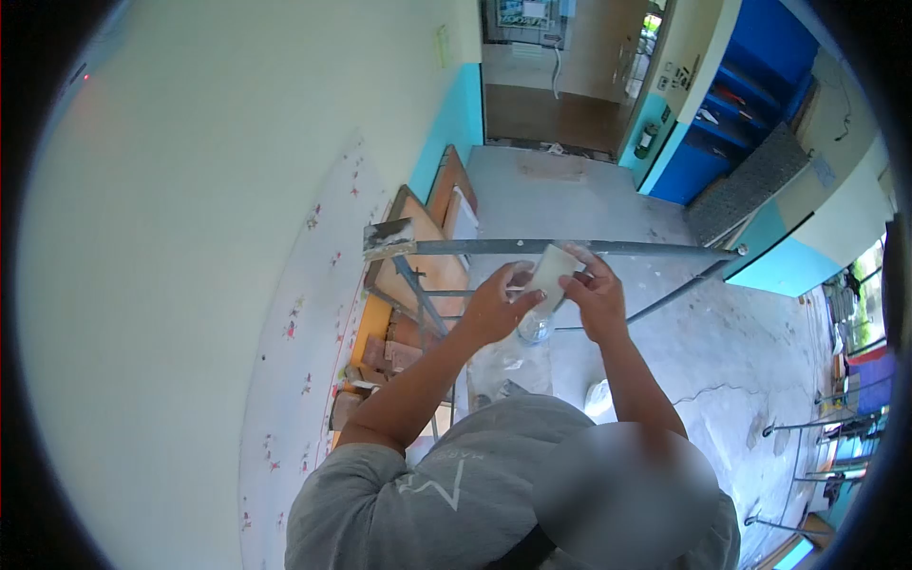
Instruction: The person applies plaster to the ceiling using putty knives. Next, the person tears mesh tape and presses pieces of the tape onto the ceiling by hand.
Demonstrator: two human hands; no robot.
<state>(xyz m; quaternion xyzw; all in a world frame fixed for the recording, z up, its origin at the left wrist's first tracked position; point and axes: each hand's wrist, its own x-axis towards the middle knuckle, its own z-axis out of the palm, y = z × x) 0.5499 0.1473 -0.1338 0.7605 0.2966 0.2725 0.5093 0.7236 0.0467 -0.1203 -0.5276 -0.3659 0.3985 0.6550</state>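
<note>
Hands meet in the middle of the view, just below a grey metal bar [570, 247] that runs left to right across the scene. The left hand [496, 306] and the right hand [595, 296] both hold a small pale sheet [549, 271], which looks like paper or sandpaper; what it is exactly cannot be told. The left hand's grip is closed on the sheet's lower left edge, thumb and fingers pinching it. The right hand's grip is clamped on the sheet's right side, fingers curled over the top corner. The sheet stands tilted, its upper end touching or just under the bar.

The bar belongs to a metal scaffold frame [418, 285], with slanting braces going down on the left and right. A flat trowel-like blade [388, 237] smeared with dark and pale material rests on the bar's left end. Below the hands, far down on the concrete floor [608, 190], sits a clear rounded container [535, 328], and pale scraps lie near it.

On the left rises a cream wall [190, 285] with small flower marks along its lower part. Wooden desks [427, 237] stand against it on the floor. Far off, on the right, is a blue shelf unit [741, 104]. The person wears a grey shirt [446, 484].
</note>
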